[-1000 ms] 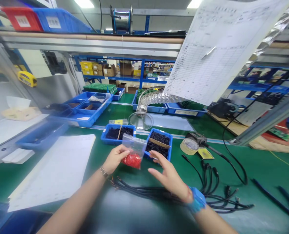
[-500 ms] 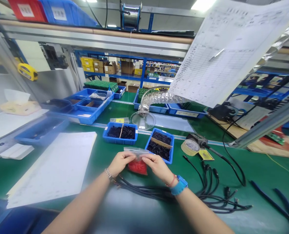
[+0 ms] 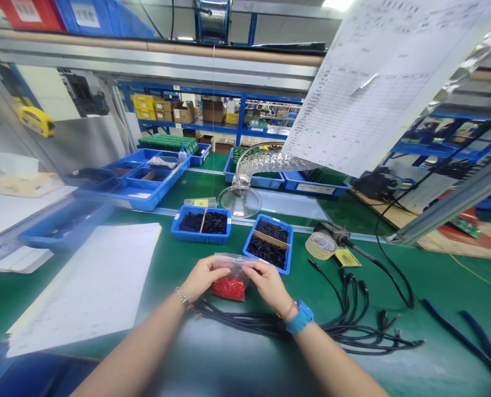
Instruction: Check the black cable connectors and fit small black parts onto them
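Note:
A clear zip bag (image 3: 229,288) with small red pieces in its bottom hangs between my two hands. My left hand (image 3: 204,278) pinches the bag's left side near the top, thumb toward the middle. On the other side my right hand (image 3: 269,282) grips the upper right part the same way. Whether the zip is undone I cannot tell. Black cables (image 3: 245,321) lie on the bench just below the bag, running under my right wrist. Beyond my hands stand two blue bins of small black parts, a left bin (image 3: 199,238) and a right bin (image 3: 287,259), each with a cardboard divider.
Paper sheets (image 3: 92,281) lie at left. A roll of tape (image 3: 320,246) and blue-handled pliers (image 3: 456,331) are at right. A fume duct nozzle (image 3: 240,202) stands behind the bins, and a paper form (image 3: 369,94) hangs at upper right.
The bag has tilted slightly, so its red contents show more clearly. Both hands keep their hold on it. The whole view has shifted a little.

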`<state>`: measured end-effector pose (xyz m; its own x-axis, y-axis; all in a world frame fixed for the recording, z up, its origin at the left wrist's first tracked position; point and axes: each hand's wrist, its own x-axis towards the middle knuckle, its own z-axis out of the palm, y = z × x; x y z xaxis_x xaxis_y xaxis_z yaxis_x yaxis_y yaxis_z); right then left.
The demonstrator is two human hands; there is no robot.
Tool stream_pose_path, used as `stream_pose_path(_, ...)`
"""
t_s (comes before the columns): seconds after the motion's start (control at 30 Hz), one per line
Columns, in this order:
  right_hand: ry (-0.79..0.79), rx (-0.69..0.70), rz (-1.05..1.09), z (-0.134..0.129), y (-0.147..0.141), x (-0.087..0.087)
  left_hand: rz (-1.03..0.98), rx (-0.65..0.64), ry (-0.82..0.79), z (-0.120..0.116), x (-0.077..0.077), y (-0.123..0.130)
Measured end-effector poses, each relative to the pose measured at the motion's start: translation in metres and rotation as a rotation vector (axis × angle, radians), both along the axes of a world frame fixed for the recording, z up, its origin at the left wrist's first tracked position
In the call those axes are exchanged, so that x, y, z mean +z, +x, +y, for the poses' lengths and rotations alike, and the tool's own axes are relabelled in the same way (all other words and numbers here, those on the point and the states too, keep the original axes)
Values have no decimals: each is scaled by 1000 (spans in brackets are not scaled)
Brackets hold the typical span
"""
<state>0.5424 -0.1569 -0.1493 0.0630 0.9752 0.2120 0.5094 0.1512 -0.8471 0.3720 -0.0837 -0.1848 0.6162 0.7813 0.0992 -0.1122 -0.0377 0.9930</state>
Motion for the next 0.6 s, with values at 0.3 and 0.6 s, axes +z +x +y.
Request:
stream_pose_path(0.3, 120, -35, 143, -3, -10, 11, -134, 150, -29, -7, 11, -3)
stream_pose_path(0.6, 171, -4, 132, -4, -25, 17, -75, 180, 100, -17, 19, -6)
